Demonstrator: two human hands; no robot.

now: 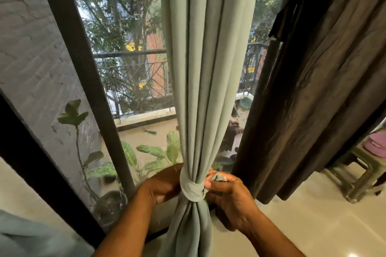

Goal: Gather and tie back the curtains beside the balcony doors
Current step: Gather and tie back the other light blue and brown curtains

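Curtain [208, 69] knotted; right hand [227, 194] pinches tie [193, 191].

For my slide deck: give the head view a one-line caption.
Two hands, left hand and right hand, knot a fabric tie around the gathered pale green curtain.

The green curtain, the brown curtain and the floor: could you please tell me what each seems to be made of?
Green curtain: smooth, matte woven cloth, by its even, soft folds; the fibre cannot be told.
Brown curtain: thinner cloth with a faint sheen, by its many fine creases.
Floor: probably polished tile or stone, since it is pale and glossy and reflects light.
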